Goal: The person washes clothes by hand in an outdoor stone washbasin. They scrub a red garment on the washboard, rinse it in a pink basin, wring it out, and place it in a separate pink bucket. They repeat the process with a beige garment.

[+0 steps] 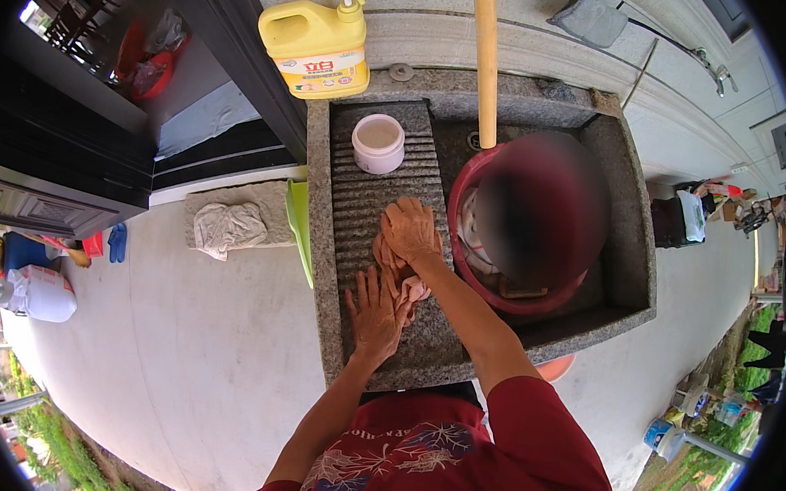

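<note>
The person's left hand (376,312) lies flat, fingers spread, pressing the near end of a pinkish cloth (398,268) onto the ribbed washboard slope (369,195) of a stone sink (317,241). The right hand (409,230) curls down over the cloth's far end, gripping it. The cloth sits mid-slope, well inside the left rim. Just right stands a red basin (464,254); a white cup (378,143) rests higher up the ribs. A yellow pump jug (315,47) stands on the back ledge. Bare concrete floor (206,351) opens to the left.

red patterned short-sleeved shirt (452,456), bare forearms
</note>
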Demonstrator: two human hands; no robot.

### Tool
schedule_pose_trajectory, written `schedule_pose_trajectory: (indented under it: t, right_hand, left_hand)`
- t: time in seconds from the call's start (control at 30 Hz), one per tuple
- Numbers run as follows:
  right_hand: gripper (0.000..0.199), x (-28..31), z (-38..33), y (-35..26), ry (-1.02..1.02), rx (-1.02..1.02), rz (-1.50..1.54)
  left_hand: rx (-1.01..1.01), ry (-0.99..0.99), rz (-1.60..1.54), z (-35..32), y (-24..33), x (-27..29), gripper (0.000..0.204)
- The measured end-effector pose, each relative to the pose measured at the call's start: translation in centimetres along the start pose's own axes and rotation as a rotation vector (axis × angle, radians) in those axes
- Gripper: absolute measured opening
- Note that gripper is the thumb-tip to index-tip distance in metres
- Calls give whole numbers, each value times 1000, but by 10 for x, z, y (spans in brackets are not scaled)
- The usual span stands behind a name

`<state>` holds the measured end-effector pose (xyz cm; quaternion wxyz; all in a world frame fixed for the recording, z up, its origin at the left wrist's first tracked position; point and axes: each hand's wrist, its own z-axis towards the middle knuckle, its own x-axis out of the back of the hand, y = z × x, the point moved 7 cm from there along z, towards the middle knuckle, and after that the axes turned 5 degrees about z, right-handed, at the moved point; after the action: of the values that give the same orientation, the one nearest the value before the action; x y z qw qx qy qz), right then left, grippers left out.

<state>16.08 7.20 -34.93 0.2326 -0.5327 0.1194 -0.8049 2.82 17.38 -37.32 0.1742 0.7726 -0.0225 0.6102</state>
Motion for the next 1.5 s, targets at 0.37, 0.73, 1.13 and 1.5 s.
schedule_pose_trajectory:
  t: [0.37,0.73,1.13,1.5]
  right_hand:
    - [36,38,-59,42,-508,-703,1513]
    - [41,-4,-107,320,447,-1287,1929]
    - [49,68,-24,77,-973,-701,2173]
    - [36,-3,-92,334,182,-1308,1805]
  left_hand:
    - [-118,173,-64,32,30,61,82]
    - [360,200,-73,99,38,21,82]
    - [223,228,-8,104,64,33,77]
    - [416,118,-242,93,54,26,81]
